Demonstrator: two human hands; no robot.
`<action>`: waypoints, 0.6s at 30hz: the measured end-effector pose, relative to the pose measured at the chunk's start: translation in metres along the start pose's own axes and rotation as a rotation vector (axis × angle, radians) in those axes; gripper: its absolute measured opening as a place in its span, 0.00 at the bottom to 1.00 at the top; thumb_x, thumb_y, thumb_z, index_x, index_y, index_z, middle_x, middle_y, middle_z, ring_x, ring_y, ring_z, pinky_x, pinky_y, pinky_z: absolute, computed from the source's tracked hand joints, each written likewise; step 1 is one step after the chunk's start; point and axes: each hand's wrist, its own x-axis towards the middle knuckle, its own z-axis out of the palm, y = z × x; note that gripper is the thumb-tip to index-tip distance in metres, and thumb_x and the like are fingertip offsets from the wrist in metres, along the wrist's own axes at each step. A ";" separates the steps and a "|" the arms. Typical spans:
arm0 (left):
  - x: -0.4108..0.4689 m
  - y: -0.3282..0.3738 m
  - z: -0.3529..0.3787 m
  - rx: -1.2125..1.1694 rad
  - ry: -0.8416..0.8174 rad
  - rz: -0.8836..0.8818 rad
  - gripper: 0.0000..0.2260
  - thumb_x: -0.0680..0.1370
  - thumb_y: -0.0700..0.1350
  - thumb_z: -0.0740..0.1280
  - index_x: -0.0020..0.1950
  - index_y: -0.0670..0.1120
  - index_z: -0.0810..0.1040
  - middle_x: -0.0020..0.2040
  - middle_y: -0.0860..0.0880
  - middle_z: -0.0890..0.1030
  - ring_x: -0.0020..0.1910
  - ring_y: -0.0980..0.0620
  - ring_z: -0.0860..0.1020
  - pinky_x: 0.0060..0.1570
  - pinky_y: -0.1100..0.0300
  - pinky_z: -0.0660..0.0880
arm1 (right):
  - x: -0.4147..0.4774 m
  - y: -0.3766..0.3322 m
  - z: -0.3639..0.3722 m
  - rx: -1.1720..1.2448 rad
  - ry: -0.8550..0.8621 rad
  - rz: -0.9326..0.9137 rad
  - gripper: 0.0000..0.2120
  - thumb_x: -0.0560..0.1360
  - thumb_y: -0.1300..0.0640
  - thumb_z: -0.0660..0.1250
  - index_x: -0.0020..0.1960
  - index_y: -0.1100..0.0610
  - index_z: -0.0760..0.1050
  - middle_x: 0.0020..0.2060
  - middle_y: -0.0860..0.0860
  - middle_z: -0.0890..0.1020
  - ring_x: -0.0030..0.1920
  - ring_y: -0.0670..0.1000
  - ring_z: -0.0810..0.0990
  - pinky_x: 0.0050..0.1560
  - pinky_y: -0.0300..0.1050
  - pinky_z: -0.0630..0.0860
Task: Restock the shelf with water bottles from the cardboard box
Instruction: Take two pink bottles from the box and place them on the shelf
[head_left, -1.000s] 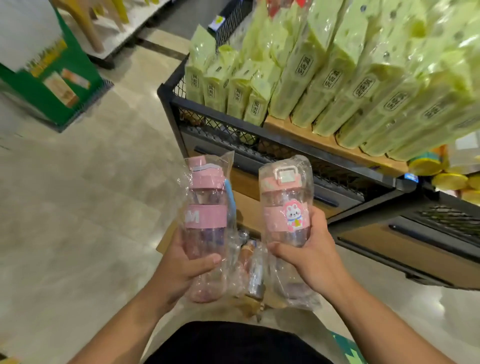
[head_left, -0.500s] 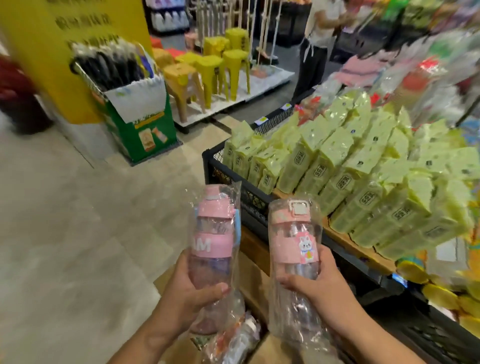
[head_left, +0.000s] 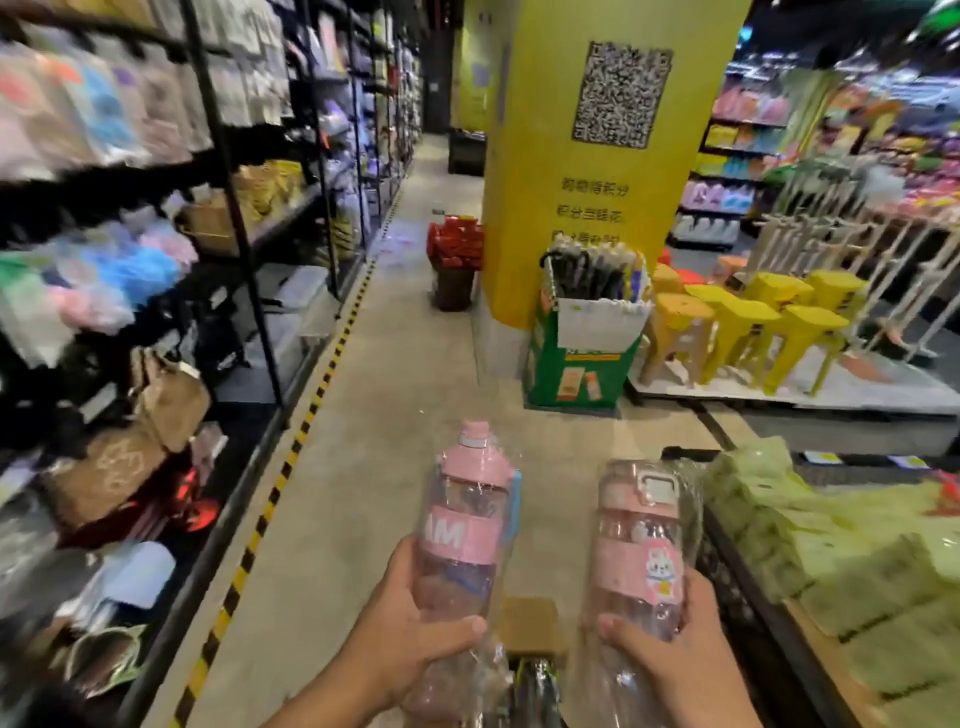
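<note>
My left hand (head_left: 402, 631) grips a pink water bottle (head_left: 465, 525) in a clear plastic wrap, with a pink band lettered "AM". My right hand (head_left: 662, 657) grips a second wrapped pink water bottle (head_left: 639, 545) that carries a rabbit sticker and a white latch on its lid. Both bottles stand upright, side by side and apart, low in the middle of the view. A flap of the cardboard box (head_left: 530, 623) shows between my hands, with more wrapped goods below it. A tall black shelf (head_left: 228, 218) full of packaged goods and bags runs along the left.
A yellow pillar (head_left: 587, 197) stands ahead, with a green display bin (head_left: 576, 364) of umbrellas at its foot. Yellow plastic stools (head_left: 753, 327) sit on a low platform at the right. Green packs (head_left: 852, 545) fill a black wire rack beside my right arm. A yellow-black floor stripe (head_left: 291, 457) edges the aisle.
My view has swung left and up from the green-pack rack toward the aisle and the left shelf. Both hands still hold their bottles, now lower in the view.
</note>
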 end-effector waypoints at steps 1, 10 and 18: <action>-0.007 0.005 -0.015 0.001 0.049 0.018 0.40 0.57 0.43 0.82 0.65 0.53 0.71 0.58 0.50 0.82 0.48 0.54 0.83 0.43 0.60 0.78 | -0.002 -0.012 0.015 0.012 -0.048 -0.028 0.49 0.51 0.61 0.85 0.67 0.53 0.65 0.51 0.42 0.77 0.49 0.42 0.77 0.46 0.37 0.70; -0.109 0.031 -0.171 0.033 0.469 0.107 0.44 0.56 0.52 0.85 0.68 0.60 0.70 0.62 0.55 0.81 0.59 0.48 0.81 0.58 0.46 0.79 | -0.045 -0.079 0.178 0.014 -0.448 -0.174 0.36 0.61 0.72 0.81 0.60 0.51 0.70 0.49 0.46 0.81 0.43 0.40 0.80 0.39 0.33 0.70; -0.235 0.067 -0.300 0.091 0.758 0.147 0.39 0.62 0.44 0.84 0.67 0.58 0.68 0.60 0.61 0.81 0.58 0.64 0.79 0.52 0.71 0.75 | -0.165 -0.127 0.338 0.100 -0.782 -0.277 0.40 0.55 0.60 0.82 0.63 0.50 0.69 0.51 0.49 0.83 0.41 0.41 0.84 0.43 0.42 0.76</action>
